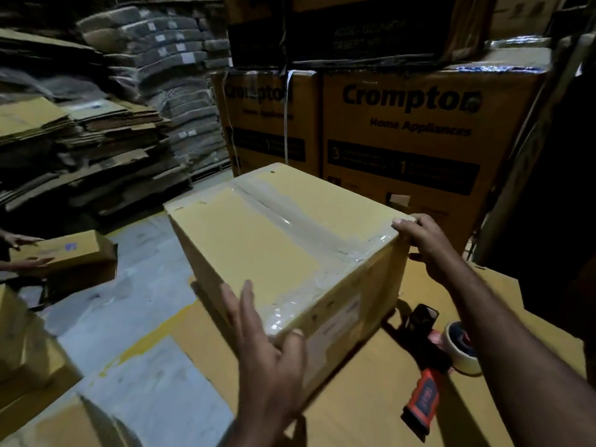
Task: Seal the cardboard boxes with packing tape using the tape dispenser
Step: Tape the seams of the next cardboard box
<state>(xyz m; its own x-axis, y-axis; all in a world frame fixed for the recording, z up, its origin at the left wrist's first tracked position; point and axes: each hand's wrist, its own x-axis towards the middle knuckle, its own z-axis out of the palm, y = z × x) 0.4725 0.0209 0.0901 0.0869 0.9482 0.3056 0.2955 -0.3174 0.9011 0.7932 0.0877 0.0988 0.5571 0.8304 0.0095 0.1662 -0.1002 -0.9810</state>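
Note:
A yellow-brown cardboard box [258, 243] fills the middle of the head view, tilted, with clear tape along its centre seam and near edges. My left hand [267, 346] is at its near corner with fingers straight, the thumb against the taped edge. My right hand [425, 243] grips the box's right far corner, fingers curled over the edge. The tape dispenser [429, 372], red and black with a roll of tape, lies on the cardboard surface to the right of the box, below my right forearm, untouched.
The box rests on a flat cardboard surface [371, 408]. Large printed cartons [403, 133] stand behind. Stacks of flattened cardboard [80, 140] fill the left. Another person's hands hold a small box [67, 253] at the left edge. Grey floor [138, 317] lies between.

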